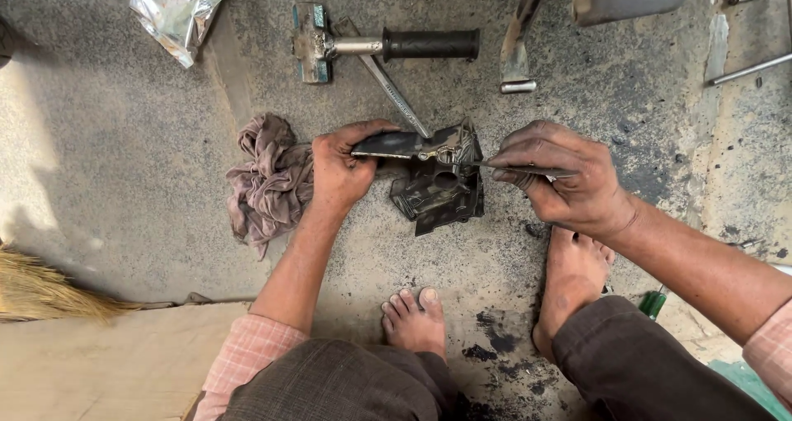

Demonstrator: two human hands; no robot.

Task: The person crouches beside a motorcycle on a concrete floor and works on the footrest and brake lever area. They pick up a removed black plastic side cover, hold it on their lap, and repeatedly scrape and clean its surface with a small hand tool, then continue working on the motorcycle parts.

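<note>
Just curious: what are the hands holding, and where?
Left hand grips a dark engine part by its flat left end; right hand pinches a thin metal tool near its rear.

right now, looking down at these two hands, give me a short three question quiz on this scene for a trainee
1. True or false: the right hand holds a thin pointed tool against the dark finned metal part.
2. Which lies beside the left hand? A) crumpled rag B) glass bottle C) coiled rope
3. Fill in: the hammer lying on the floor has a ____ grip.

Key: 1 true; 2 A, the crumpled rag; 3 black.
</note>
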